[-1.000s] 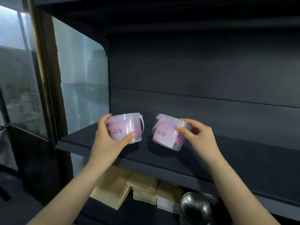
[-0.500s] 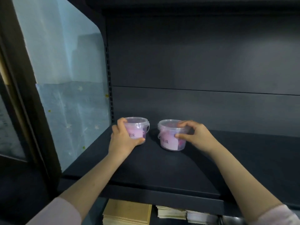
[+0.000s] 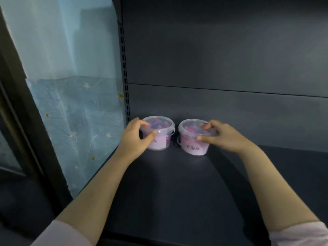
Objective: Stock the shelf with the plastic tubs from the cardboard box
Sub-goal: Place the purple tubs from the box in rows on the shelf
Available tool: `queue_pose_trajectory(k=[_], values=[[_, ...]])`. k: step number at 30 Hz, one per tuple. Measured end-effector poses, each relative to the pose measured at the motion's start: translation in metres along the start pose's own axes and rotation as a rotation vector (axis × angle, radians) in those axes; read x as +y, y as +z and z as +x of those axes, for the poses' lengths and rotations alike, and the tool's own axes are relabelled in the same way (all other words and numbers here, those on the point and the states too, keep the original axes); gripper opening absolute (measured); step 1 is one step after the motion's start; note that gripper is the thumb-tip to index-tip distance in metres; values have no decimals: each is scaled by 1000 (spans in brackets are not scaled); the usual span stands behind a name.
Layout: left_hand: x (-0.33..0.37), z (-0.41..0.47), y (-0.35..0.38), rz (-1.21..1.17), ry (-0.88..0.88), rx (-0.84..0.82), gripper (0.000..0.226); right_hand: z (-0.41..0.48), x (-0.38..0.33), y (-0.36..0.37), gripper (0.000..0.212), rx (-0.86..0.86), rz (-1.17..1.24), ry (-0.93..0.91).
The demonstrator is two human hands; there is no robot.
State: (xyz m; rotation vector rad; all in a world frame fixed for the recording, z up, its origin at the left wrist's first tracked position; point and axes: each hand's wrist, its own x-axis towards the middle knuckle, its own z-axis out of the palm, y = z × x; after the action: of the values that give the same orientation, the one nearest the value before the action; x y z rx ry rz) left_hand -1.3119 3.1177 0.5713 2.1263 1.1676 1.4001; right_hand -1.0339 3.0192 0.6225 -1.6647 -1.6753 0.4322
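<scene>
Two tubs stand upright on the dark shelf (image 3: 177, 183), deep in its left rear corner, each with its axis vertical and its clear lid up. The left hand (image 3: 133, 141) grips the left tub (image 3: 159, 137). Its fingers (image 3: 142, 123) curl over the lid's left edge, and the thumb (image 3: 150, 136) presses the front wall, partly covering the label. The right hand (image 3: 227, 137) grips the right tub (image 3: 193, 144). Its fingers (image 3: 205, 126) are bent onto the right part of the lid, and the thumb (image 3: 202, 138) lies along the front wall just under the rim. On each hand the fingers lie close together rather than spread, pinching the tub between fingers and thumb. Both tubs hold pink and blue contents. Their pale labels face the person, and the right tub's label (image 3: 193, 148) shows in full below the thumb. The tubs sit side by side between the two sets of fingers, near each other but apart. In the gap the right tub's thin handle (image 3: 178, 141) hangs down its left side. Beyond the fingers rises the grey back panel (image 3: 221, 68). Just left of the left fingers are a slotted upright (image 3: 124, 68) and a translucent blue side panel (image 3: 78, 112) dotted with stars. Both forearms reach in over the shelf's front, with pale pink sleeves (image 3: 67, 235) at the bottom corners.
</scene>
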Motion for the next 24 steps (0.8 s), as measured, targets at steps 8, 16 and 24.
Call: queue_pose_trajectory(k=[8, 16, 24], values=[[-9, 9, 13, -125, -45, 53, 26, 6, 8, -3, 36, 22, -143, -68], [-19, 6, 18, -289, -80, 27, 26, -2, -2, 21, 41, 110, -337, -144], [-20, 5, 19, -355, -125, 0, 36, -5, -6, 27, 40, 233, -266, -102]])
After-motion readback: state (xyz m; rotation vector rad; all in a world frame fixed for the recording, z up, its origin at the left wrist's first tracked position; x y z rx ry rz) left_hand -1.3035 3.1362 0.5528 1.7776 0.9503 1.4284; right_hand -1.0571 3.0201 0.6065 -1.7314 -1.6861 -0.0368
